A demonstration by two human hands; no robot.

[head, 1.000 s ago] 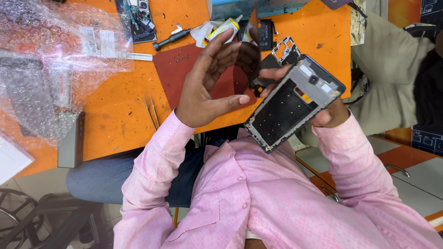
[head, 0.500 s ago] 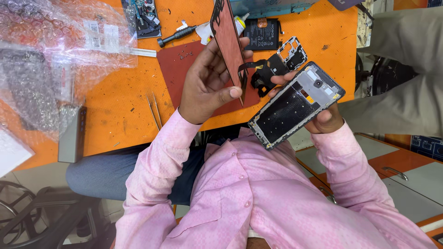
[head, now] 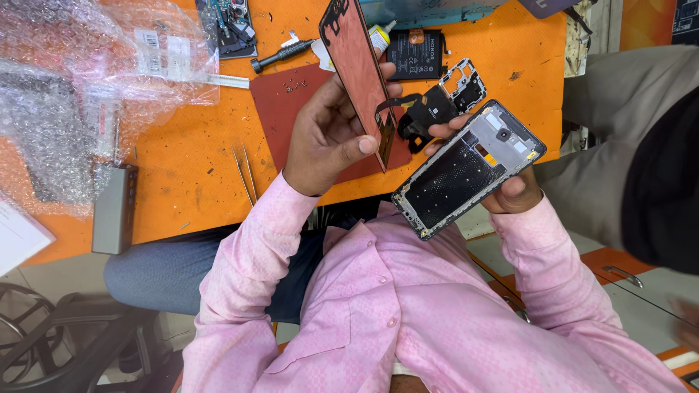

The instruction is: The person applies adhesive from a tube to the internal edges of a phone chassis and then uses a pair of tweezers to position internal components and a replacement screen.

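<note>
My left hand [head: 324, 138] holds a thin phone display panel [head: 355, 65] edge-on, its copper-red back showing, raised over the orange table [head: 182, 160]. My right hand [head: 515, 193] grips a dark phone frame [head: 466, 171] from below, its open inner side facing me. A black flex part [head: 429, 110] hangs between the panel's lower end and the frame, by my right fingertips. The panel and the frame are apart.
On the table lie a dark red mat [head: 284, 109], tweezers [head: 246, 175], a black screwdriver [head: 284, 53], a black battery [head: 416, 54], a small inner frame [head: 466, 81], a circuit board [head: 229, 25], bubble wrap [head: 80, 80] and a grey box [head: 115, 207]. Another person in grey [head: 626, 124] sits at right.
My left hand went from an open palm beside the frame to gripping the display panel, which now stands upright and higher. The frame in my right hand stayed roughly in place.
</note>
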